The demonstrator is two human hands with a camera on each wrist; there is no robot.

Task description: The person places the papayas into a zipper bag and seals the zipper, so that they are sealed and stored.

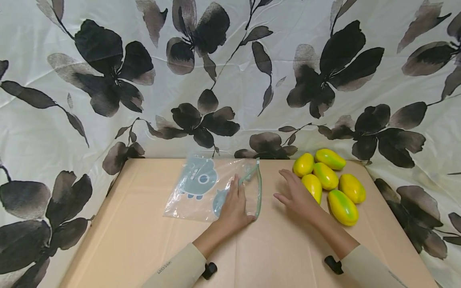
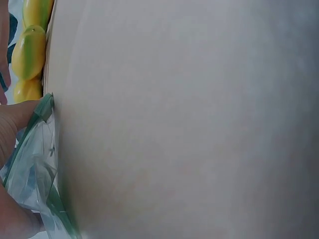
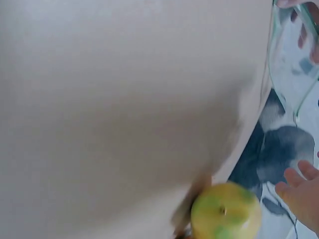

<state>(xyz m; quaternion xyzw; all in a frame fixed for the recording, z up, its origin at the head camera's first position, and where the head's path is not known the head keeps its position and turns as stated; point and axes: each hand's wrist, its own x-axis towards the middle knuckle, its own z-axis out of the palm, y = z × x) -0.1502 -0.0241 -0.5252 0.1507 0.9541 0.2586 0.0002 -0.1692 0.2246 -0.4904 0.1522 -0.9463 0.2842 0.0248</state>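
A clear zip bag (image 1: 201, 210) with blue cartoon prints and a green zip edge lies on the tabletop, its mouth spread apart on the right. My left hand (image 1: 234, 206) holds the bag at this mouth, the thumb by the near end of the green edge and the fingers reaching farther along; plastic partly covers them in the left wrist view. Several yellow-green mangoes (image 1: 325, 176) sit grouped at the right. Beside them, my right hand (image 1: 299, 198) hovers with spread fingers and nothing in them. One mango (image 3: 226, 211) shows close below it in the right wrist view.
The tan tabletop (image 1: 137, 240) has its far edge against a white cloth (image 1: 252, 108) with dark flower prints, which also hangs at both sides. A black strap piece (image 1: 209, 271) sits by the left cuff, another black piece (image 1: 333, 265) by the right cuff.
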